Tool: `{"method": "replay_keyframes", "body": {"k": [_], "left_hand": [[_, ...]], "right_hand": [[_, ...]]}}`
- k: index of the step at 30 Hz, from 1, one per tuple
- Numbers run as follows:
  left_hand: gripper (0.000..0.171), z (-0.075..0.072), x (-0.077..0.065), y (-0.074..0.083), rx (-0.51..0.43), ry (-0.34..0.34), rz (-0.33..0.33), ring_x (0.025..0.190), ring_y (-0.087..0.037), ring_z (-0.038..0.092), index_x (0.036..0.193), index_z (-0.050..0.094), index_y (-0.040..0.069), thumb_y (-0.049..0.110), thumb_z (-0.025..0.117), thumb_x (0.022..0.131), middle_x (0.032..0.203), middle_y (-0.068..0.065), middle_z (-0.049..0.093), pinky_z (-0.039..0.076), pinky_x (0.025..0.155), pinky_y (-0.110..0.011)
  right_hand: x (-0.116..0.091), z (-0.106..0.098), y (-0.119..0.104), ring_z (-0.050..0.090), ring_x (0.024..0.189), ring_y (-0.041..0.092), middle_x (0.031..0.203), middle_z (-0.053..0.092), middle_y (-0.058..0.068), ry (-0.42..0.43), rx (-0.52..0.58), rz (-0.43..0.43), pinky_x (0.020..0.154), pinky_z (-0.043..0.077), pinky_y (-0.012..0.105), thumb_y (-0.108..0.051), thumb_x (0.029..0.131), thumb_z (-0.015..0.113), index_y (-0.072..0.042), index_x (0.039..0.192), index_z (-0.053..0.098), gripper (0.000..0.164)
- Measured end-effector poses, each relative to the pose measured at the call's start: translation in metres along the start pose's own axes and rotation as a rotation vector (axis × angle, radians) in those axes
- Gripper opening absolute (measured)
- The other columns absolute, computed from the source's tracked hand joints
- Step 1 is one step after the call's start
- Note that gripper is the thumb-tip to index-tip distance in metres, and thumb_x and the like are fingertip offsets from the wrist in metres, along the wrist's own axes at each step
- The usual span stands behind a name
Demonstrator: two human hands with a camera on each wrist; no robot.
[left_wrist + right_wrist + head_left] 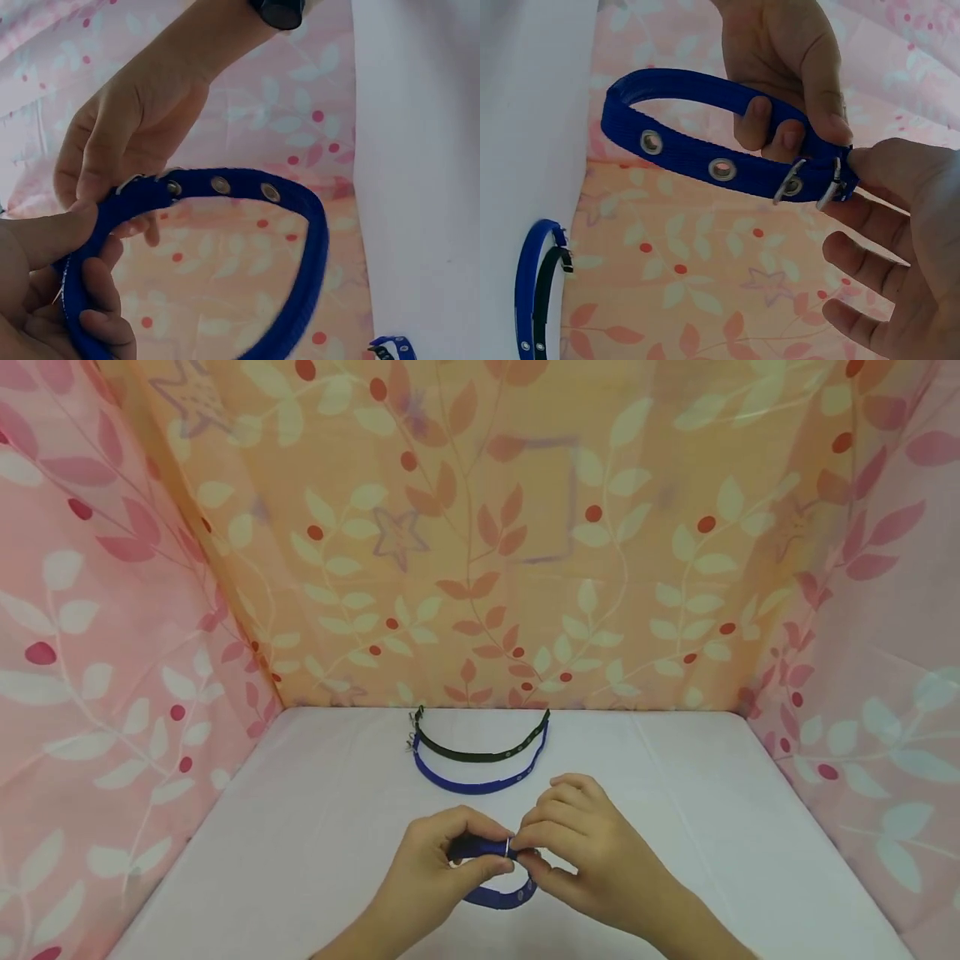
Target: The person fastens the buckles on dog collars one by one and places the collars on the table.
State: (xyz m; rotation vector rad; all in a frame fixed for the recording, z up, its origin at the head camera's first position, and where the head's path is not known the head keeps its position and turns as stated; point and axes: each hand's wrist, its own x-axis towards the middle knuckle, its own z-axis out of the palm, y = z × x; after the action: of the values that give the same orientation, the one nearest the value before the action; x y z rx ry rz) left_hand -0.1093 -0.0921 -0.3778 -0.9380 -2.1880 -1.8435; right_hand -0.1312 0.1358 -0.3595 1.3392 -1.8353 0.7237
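Observation:
A blue collar (682, 161) with metal eyelets is closed into a loop between both hands, above the white table. My left hand (438, 864) grips its band, thumb on one side and curled fingers on the other. My right hand (585, 839) pinches the collar at its metal buckle (829, 184) between thumb and index finger, the other fingers held off it. As the right wrist view shows, the strap runs through the buckle, and a metal ring (787, 182) sits beside it. Part of the band is hidden behind the left fingers.
Farther back on the white table (300, 827) lie a second blue collar (472, 788) and a dark green collar (472, 757), both curved and side by side, with buckles at their left ends. Leaf-patterned cloth (465, 568) walls the table at the back and both sides.

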Motion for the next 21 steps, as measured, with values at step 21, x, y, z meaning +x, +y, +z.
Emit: {"method": "replay_keyframes", "body": {"k": [21], "left_hand": [[0.029, -0.018, 0.005, 0.007, 0.150, 0.288, 0.051, 0.101, -0.015, 0.067, 0.109, 0.079, 0.018, 0.007, 0.084, 0.083, 0.104, 0.002, 0.075, 0.055, 0.091, -0.021]], "right_hand": [[-0.009, -0.011, 0.001, 0.060, 0.096, 0.004, 0.095, 0.067, -0.021, -0.056, 0.050, 0.468, 0.091, 0.043, 0.023, -0.027, 0.080, 0.088, -0.028, 0.104, 0.072, 0.028]]}}
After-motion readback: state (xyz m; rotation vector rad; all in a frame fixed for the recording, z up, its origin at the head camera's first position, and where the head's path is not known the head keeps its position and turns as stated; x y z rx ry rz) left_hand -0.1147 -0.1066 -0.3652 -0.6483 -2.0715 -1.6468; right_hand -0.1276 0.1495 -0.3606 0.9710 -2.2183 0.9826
